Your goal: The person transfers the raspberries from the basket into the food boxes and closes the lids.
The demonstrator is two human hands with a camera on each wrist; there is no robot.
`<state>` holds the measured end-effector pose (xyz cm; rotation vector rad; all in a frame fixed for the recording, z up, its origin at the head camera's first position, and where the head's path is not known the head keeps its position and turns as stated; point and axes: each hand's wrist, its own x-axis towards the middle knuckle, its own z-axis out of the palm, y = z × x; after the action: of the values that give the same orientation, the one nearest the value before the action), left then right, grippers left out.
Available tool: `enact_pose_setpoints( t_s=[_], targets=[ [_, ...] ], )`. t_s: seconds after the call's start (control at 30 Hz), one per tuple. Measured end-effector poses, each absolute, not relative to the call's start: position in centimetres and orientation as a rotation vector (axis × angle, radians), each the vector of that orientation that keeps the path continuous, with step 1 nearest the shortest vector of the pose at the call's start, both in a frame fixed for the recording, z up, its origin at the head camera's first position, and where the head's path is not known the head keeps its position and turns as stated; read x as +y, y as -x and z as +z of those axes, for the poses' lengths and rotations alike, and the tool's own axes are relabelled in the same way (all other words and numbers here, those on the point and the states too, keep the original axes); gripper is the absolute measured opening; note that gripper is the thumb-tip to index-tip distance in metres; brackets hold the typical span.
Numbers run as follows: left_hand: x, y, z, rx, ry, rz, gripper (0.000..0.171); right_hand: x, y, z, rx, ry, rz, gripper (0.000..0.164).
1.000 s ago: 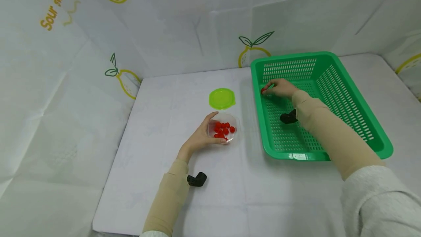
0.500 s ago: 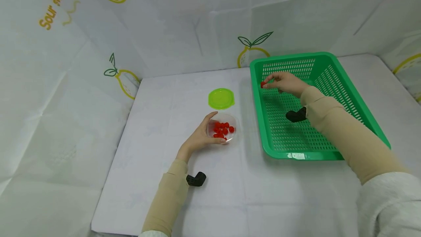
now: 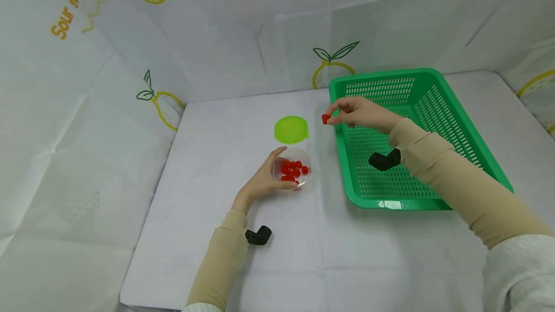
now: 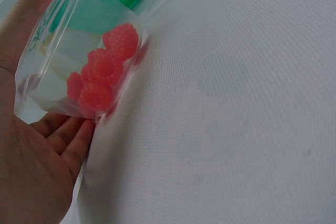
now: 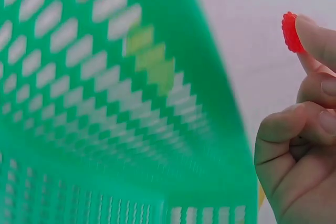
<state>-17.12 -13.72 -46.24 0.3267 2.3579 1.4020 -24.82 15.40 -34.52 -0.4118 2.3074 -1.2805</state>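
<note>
My left hand [image 3: 263,179] curls its thumb and fingers round a clear plastic cup [image 3: 307,158] standing on the white table. Several raspberries [image 4: 100,69] lie at the bottom of the cup. Between thumb and index finger, my right hand [image 3: 364,112] pinches one raspberry [image 5: 290,32]. That hand is above the left rim of the green basket [image 3: 340,158], and the berry hangs just outside it. The other right fingers are folded in toward the palm in the right wrist view. A bright green lid [image 3: 291,130] lies flat behind the cup.
The perforated basket fills the right part of the table. A cloth printed with lemons [image 3: 169,110] hangs behind and to the left. Black wrist-worn pieces [image 3: 258,236] stick out beside each forearm.
My right hand has lifted the raspberry from inside the basket's left side and carried it left over the rim. The left hand and cup have stayed in place.
</note>
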Motion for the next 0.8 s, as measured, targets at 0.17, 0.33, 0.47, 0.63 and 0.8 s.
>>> enact_pose_setpoints(
  t_s=[0.17,0.33,0.47,0.63,0.8],
  targets=[
    [-13.6,17.1,-46.1,2.344,-0.306,1.401,0.096,13.0,23.8,-34.1,2.256,0.519,-1.223,0.029],
    [-13.7,17.1,-46.1,2.343,-0.305,1.401,0.096,10.5,23.0,-33.9,2.194,0.686,-1.123,0.024],
    [-13.8,17.1,-46.1,2.333,-0.318,1.423,0.096,8.6,22.9,-34.2,2.155,0.77,-1.021,0.022],
    [-14.0,17.1,-46.0,2.311,-0.336,1.443,0.093,6.8,23.2,-35.0,2.103,0.819,-0.871,0.018],
    [-13.8,17.2,-45.7,2.311,-0.392,1.421,0.091,5.6,23.3,-35.9,2.058,0.871,-0.705,0.017]
  ],
)
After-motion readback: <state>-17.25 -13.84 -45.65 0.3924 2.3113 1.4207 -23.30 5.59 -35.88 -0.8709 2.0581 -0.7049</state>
